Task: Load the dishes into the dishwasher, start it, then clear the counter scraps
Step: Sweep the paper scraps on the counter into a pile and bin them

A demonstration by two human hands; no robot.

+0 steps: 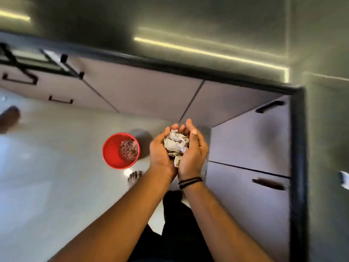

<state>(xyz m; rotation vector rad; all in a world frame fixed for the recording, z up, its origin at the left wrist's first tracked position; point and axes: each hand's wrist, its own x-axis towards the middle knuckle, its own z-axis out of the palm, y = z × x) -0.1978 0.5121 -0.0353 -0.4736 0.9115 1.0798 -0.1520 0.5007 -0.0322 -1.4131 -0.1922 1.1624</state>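
Observation:
My left hand [160, 152] and my right hand [194, 154] are cupped together, side by side, above the floor. Between them they hold a crumpled wad of whitish-grey scraps [176, 143], with fingers curled up round it. A piece of the wad hangs down between the palms. To the left of the hands, on the floor, stands a red bucket [113, 152] with brownish waste [128, 149] inside it. The hands are beside the bucket, not over it.
Grey cabinet fronts with black handles [269, 106] run under a dark counter edge [188, 70], which turns a corner at the right. My bare foot [135, 178] is on the pale floor near the bucket. Another person's foot [9, 118] shows at far left.

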